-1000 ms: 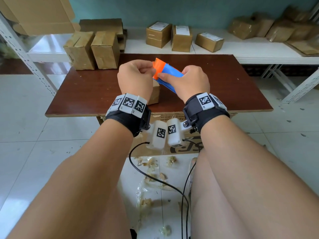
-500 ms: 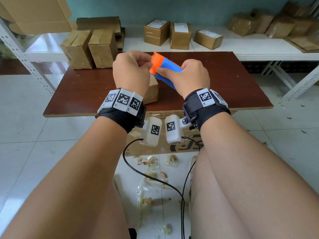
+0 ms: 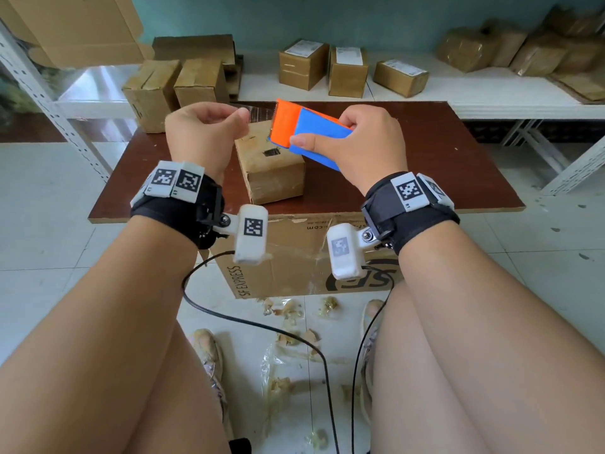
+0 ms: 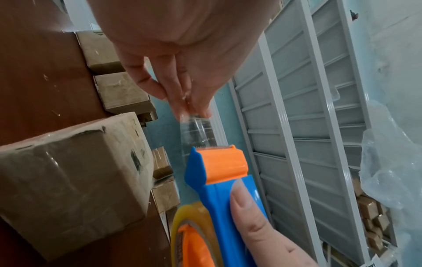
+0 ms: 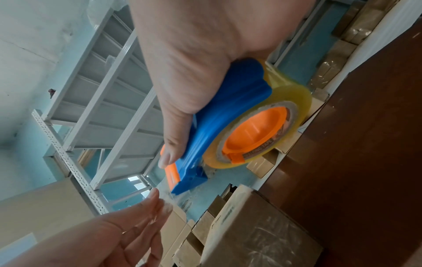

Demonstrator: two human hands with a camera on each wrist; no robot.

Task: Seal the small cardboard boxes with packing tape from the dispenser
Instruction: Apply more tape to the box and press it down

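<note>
Right hand (image 3: 352, 149) grips the blue-orange dispenser (image 3: 304, 132); left hand (image 3: 203, 132) pinches the clear tape (image 3: 260, 113) end, strip stretched level between them. The small box (image 3: 270, 168) sits on the surface (image 3: 425, 178) directly below the strip (left hand nearer). Readable: "SF EXPRESS" on the big carton (image 3: 294, 257) under the surface

Right hand (image 3: 360, 149) grips blue-orange tape dispenser (image 3: 306, 132) above small cardboard box (image 3: 270, 168) on counter (image 3: 425, 165). Left hand (image 3: 203, 132) pinches clear tape strip (image 3: 260, 114) drawn from dispenser's orange end.
</note>
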